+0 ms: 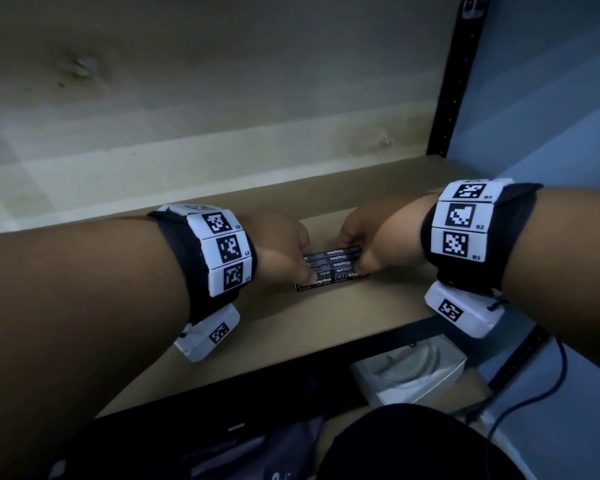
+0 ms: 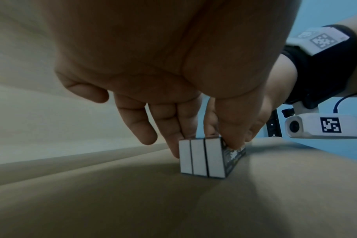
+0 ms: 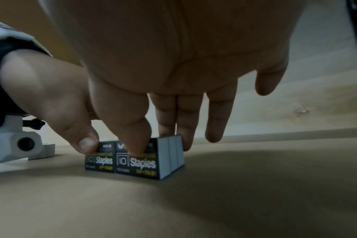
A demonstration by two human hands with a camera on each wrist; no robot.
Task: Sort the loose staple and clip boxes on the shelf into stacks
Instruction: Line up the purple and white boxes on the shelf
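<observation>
Item: block of staple boxes (image 1: pixel 331 268), dark cartons printed "Staples" in white with yellow lettering beneath, standing on edge side by side on the brown shelf board (image 1: pixel 378 306), near its middle. From my left wrist view three pale end faces show in a row; from my right wrist view three more pale ends show, and the printed front shows two cartons end to end, so the block appears to be two rows deep, three across. Contents of the cartons: cannot tell, all closed. My left hand (image 1: pixel 284 247) pinches the left end of the block, thumb on the near printed face, fingers (image 2: pixel 173 128) down the far side, little finger curled clear. My right hand (image 1: pixel 371 237) pinches the right end the same way, thumb (image 3: pixel 132 136) on the front label, two fingers behind, ring and little fingers free of the cartons. Also on view: a white moulded tray (image 1: pixel 409 368) on the level below, holding nothing I can make out; black shelf upright (image 1: pixel 451 81) at the right rear.
</observation>
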